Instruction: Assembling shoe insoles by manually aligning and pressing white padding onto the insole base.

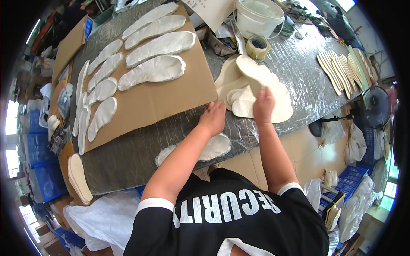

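Note:
My right hand (264, 105) grips a cream insole (249, 68) by its lower end, with the thumb on top. The insole lies tilted over a loose pile of cream insoles (282, 106) on the table. At the near right corner of a cardboard sheet (171, 100), my left hand (212, 117) has its fingers curled; anything under them is hidden. Fluffy white insoles (153, 69) lie in rows on the cardboard. Partly behind my left forearm, another fluffy insole (215, 148) rests by the table's near edge.
Behind the pile stand a roll of tape (258, 47) and a white bucket (259, 19). Several cream insoles (337, 70) are lined up at the table's right end. A black fan (376, 106) stands beyond that edge. More insoles (79, 179) are stacked at the left corner.

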`<state>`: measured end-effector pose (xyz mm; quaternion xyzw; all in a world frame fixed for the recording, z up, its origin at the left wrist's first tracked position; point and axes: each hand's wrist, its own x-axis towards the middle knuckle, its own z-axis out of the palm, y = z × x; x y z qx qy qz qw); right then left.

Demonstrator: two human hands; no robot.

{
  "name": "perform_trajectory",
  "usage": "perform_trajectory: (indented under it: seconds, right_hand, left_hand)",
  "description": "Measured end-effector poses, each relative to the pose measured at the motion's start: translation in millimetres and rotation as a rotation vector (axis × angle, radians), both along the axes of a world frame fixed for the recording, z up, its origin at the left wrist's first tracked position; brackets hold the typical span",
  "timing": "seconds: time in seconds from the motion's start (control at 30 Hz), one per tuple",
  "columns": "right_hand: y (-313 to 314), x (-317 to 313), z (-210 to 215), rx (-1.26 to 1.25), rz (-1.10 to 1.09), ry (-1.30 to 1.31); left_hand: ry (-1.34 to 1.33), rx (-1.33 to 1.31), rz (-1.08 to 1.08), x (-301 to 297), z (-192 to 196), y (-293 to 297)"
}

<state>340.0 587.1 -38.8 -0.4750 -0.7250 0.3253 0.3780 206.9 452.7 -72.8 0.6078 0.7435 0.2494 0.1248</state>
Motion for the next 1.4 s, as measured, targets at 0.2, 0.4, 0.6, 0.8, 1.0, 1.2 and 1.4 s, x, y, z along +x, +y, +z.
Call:
perform_trajectory:
  seconds: [0.2, 0.4, 0.6, 0.8, 1.0, 1.2, 1.4]
  right_hand:
    - [15, 37, 27, 0.244, -0.141, 0.392]
    - [-59, 51, 45, 0.478, 0.322, 0.111]
    - [-139, 66, 42, 0.496, 0.664, 0.023]
    - [-139, 86, -1, -0.428, 0.341, 0.005]
    - [-143, 67, -16, 0.086, 0.501, -0.370]
    - [-145, 69, -35, -0.058, 0.506, -0.449]
    - [-148, 80, -41, -0.074, 0.358, -0.426]
  left_hand:
    - [-0.671, -0.156, 0.183, 7, 20, 25]
    - [-2.026, 0.036, 0.164, 23, 53, 50]
    - [-1.775, 0.027, 0.023, 5, 106, 7]
    - [-1.235, 0.006, 0.016, -45, 134, -88]
    - [-0.663, -0.247, 0.044, -45, 121, -149]
    - [-0.067, -0.348, -0.055, -27, 97, -145]
    - [0.069, -0.344, -0.229, -26, 81, -141]
